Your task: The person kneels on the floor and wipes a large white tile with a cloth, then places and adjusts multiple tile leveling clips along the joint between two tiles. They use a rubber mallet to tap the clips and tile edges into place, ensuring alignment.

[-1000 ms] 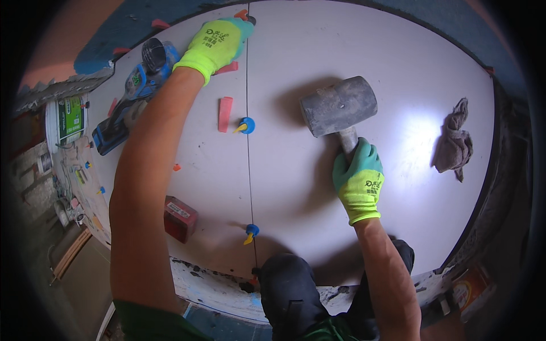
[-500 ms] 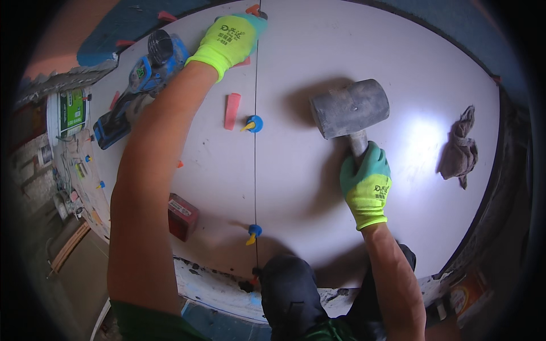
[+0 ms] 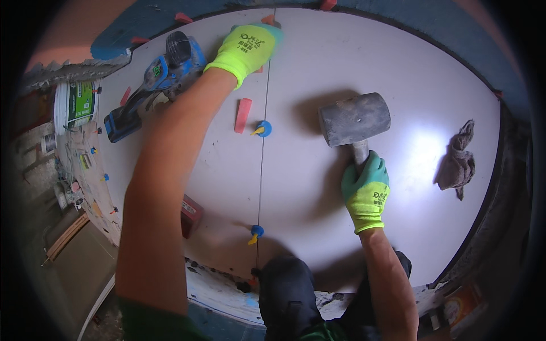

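Note:
My right hand (image 3: 367, 190), in a yellow-green glove, is closed round the handle of a rubber mallet (image 3: 355, 119). Its dark grey head is over the large pale tiles (image 3: 318, 57). My left hand (image 3: 249, 48), gloved alike, reaches to the far end of the joint between two tiles. Its fingers look closed and are mostly hidden under the hand; a small orange piece (image 3: 268, 20) shows at their tips. Along the joint are a blue tile leveler with a yellow handle (image 3: 262, 129) and another such leveler (image 3: 256, 232) nearer me. Beside the farther leveler lies a red wedge (image 3: 243, 115).
A blue cordless power tool (image 3: 165, 77) lies left of my left forearm. A red box (image 3: 190, 216) is partly behind that arm. At the right lies a crumpled brown cloth (image 3: 458, 162). More red wedges (image 3: 327, 4) sit along the far wall edge. A green-labelled bucket (image 3: 79, 105) stands far left.
The whole view has shifted slightly, so the tiles and tools appear a little farther right and lower. Both hands keep nearly the same places and grips.

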Tool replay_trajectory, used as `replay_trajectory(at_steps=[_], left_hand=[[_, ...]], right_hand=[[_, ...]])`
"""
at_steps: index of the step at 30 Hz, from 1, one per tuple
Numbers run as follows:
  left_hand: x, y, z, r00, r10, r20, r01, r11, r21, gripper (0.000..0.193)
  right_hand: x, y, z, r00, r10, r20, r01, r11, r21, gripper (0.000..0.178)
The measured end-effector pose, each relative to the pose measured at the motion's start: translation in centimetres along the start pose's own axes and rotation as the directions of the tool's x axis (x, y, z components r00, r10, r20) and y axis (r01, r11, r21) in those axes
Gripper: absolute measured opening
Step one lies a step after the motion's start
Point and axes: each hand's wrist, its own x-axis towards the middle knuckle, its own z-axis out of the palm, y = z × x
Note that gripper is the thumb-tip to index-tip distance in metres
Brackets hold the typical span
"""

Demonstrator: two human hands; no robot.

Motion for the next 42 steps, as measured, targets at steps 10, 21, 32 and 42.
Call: replay_trajectory(at_steps=[10,21,32,42], left_hand=[[-10.6,1.2,-2.6,0.851,-0.319,-0.417,0.118,0.89,-0.44,0.042],[-29.0,21.2,4.8,0.926,-0.185,-0.329,0.049,0.923,-0.382,0.05],[-30.0,24.5,8.9,0.787,-0.335,-0.518,0.239,0.94,-0.244,0.043],[-55.4,33.1,4.7,0.784,-0.574,-0.234,0.243,0.632,-0.736,0.041]], right_hand=[[-0.1,-0.1,0.0,1.0,-0.02,-0.011,0.021,0.999,0.035,0.026],[0.3,0.5,0.0,1.0,-0.007,0.012,0.008,0.998,-0.059,0.029],[3.2,4.0,0.9,0.96,-0.278,-0.025,0.272,0.953,-0.135,0.038],[1.9,6.8,0.2,0.935,-0.352,0.05,0.355,0.924,-0.139,0.044]])
